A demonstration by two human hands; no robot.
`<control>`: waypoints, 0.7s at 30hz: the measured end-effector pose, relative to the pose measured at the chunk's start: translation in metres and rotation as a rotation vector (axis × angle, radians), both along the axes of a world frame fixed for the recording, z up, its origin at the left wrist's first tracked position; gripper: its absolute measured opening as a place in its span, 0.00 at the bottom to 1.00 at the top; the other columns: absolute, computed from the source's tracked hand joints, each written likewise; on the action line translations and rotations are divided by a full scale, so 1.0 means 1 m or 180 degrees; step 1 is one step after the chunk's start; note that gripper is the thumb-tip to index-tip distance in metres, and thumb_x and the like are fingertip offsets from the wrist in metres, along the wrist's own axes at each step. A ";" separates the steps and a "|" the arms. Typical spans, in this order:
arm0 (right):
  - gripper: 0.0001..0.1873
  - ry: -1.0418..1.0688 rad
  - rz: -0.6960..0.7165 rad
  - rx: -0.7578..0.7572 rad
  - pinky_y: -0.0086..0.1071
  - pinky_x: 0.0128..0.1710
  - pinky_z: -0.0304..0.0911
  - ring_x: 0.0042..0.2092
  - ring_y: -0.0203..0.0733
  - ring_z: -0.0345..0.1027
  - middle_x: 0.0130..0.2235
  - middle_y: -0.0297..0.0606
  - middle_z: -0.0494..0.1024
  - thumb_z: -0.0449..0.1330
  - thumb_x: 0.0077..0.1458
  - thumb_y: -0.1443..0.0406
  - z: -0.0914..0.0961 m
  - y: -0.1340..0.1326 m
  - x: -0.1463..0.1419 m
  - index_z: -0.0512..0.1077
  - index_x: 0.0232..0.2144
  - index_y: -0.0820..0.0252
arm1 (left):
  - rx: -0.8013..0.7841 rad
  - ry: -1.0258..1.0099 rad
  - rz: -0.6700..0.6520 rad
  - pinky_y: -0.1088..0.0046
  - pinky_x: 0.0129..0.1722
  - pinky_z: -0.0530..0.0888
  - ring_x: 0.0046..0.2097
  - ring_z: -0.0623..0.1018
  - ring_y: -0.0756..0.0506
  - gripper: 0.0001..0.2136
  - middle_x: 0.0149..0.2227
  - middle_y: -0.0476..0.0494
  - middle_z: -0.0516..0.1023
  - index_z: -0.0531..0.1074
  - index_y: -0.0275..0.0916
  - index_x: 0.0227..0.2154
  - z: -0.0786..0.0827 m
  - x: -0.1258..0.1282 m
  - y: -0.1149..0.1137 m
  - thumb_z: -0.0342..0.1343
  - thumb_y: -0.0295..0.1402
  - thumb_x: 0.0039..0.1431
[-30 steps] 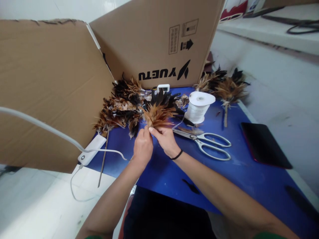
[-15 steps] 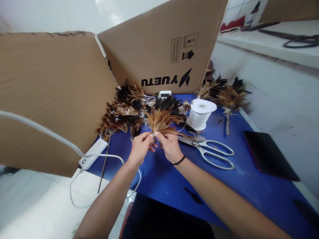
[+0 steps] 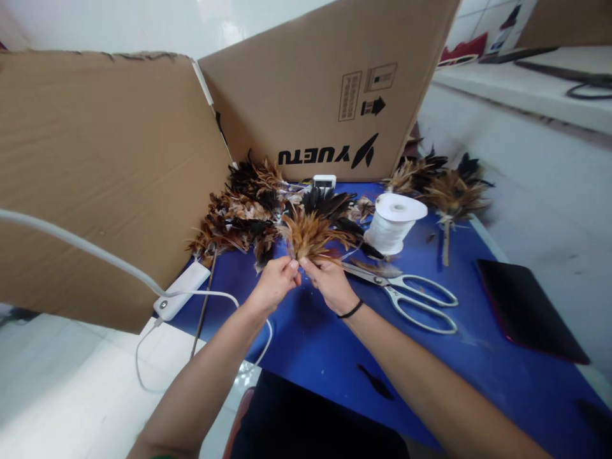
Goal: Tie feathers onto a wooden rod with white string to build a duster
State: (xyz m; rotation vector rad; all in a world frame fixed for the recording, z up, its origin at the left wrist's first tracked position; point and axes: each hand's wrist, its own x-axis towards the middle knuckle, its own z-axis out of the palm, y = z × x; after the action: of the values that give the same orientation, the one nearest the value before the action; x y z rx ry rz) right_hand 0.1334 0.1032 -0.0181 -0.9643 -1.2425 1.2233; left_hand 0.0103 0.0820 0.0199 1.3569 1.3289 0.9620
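A fan of brown and black feathers points away from me, its base pinched between both hands. My left hand is closed, thumb against fingers, at the left of the base. From the right, my right hand, with a black band on its wrist, grips the same base with thumb and fingers closed. The quill ends and any binding are hidden by the fingertips. Large scissors with white handles lie just right of my right hand, blades partly behind it. A spool of white ribbon or string stands beyond them.
Heaped feathers lie at the back left, and finished-looking feather bunches at the back right. Cardboard panels wall the blue table. A power bank with white cable, a thin stick and a black tablet-like slab lie at the sides.
The view has shifted slightly, so the scene sits a little further right. My left fingers have curled in more tightly. Both hands stay at the base of the feather bunch.
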 end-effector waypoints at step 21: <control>0.20 0.0047 -0.0440 -0.0247 0.27 0.20 0.49 0.20 0.30 0.51 0.16 0.30 0.62 0.59 0.47 0.55 0.002 -0.006 -0.009 0.66 0.13 0.63 | 0.1566 0.2754 0.0473 0.72 0.32 0.66 0.31 0.73 0.46 0.14 0.29 0.39 0.75 0.69 0.34 0.39 -0.018 0.016 -0.011 0.38 0.29 0.63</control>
State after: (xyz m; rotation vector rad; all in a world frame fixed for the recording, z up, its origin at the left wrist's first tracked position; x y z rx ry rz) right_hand 0.1244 0.0976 -0.0162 -1.0780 -1.1047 1.1746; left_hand 0.0259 0.0715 0.0018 2.2306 1.9188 0.8533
